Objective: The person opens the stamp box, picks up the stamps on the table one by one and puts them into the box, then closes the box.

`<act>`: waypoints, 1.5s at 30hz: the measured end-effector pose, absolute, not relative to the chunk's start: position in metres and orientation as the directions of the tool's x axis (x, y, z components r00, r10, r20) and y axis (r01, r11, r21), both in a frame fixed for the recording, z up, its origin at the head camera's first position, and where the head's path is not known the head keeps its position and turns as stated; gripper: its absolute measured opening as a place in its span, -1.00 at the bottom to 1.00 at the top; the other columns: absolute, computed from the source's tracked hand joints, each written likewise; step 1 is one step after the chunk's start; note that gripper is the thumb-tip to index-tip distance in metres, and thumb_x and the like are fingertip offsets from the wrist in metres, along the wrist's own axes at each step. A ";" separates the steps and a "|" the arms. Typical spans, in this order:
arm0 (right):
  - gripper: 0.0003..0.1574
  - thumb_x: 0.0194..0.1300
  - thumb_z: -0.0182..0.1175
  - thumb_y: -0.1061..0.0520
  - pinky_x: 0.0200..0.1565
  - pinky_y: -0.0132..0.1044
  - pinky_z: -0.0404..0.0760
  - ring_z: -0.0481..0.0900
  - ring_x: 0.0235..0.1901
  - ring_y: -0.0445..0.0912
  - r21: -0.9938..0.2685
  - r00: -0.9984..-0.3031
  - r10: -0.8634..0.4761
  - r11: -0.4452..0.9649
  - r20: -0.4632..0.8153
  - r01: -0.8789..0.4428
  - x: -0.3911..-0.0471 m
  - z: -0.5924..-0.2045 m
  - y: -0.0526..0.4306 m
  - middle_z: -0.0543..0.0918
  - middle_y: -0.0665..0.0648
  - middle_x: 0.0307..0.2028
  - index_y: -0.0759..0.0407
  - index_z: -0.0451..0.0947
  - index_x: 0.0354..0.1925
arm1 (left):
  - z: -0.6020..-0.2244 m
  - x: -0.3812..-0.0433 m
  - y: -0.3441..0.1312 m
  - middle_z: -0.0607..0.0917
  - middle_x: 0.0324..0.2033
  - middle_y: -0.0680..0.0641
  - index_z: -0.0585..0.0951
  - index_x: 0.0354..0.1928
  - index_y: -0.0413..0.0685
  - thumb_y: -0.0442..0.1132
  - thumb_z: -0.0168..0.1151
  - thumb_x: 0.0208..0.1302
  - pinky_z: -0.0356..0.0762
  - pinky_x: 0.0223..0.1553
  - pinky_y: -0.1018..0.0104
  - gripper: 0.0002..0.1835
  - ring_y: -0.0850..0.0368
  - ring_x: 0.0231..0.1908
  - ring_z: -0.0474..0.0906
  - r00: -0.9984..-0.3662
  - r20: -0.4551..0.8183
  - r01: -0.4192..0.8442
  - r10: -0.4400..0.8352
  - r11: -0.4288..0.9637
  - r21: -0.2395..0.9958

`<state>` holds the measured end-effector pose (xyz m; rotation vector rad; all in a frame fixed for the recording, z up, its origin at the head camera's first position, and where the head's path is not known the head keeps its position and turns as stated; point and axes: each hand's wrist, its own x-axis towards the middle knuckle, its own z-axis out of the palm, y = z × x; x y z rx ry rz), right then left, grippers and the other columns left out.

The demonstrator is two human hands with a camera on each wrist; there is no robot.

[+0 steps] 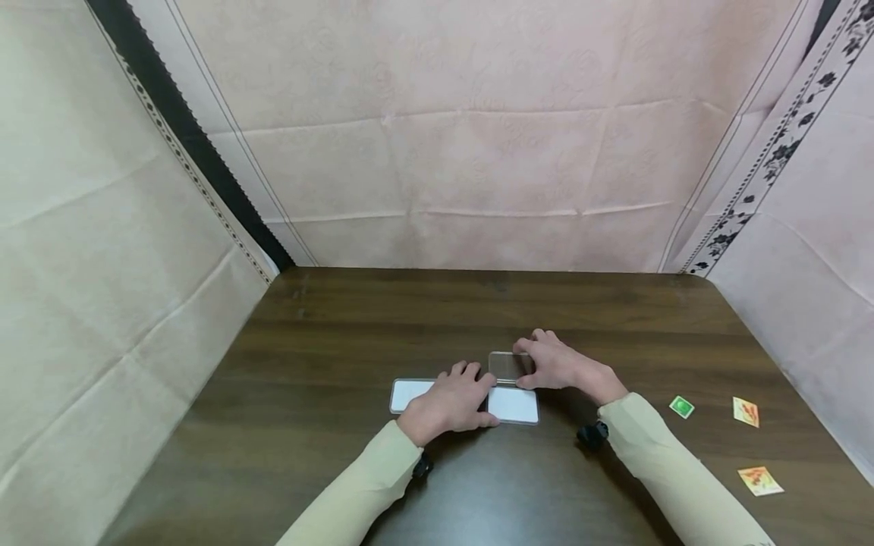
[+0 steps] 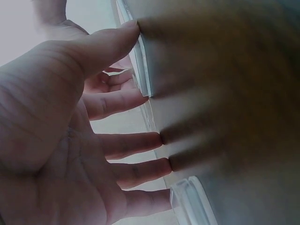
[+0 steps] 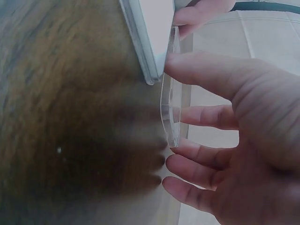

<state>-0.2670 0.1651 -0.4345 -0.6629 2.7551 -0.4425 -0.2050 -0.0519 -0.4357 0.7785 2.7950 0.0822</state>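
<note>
Your bench (image 1: 273, 425): one, dark brown, wood-grained, far corners rounded. Lying on it before you: first white case (image 1: 410, 393), partly covered by your left hand (image 1: 451, 402); second white case (image 1: 514, 406), to its right; clear case (image 1: 503, 367), just beyond the second, at your right hand (image 1: 556, 364). Farther right: green square (image 1: 681, 406), one; far card (image 1: 746, 412) and near card (image 1: 761, 481), orange and cream.

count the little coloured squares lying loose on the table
3, all toward the right: a green square, an orange-patterned square to its right, and a second orange-patterned square nearer the person. Any beneath the right sleeve would be hidden.
</note>
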 end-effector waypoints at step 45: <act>-0.30 0.27 0.31 -0.10 0.05 0.04 0.51 0.39 0.12 0.10 -0.342 -0.856 -0.475 0.854 -0.203 -0.393 -0.266 -0.420 0.161 0.47 0.24 0.16 0.12 0.42 0.29 | -0.431 -0.205 -0.064 0.40 0.35 -0.10 0.39 0.34 0.17 0.29 0.18 0.27 0.35 0.29 -0.08 -0.32 -0.07 0.35 0.33 -0.810 -0.175 0.543 0.560 0.828 0.141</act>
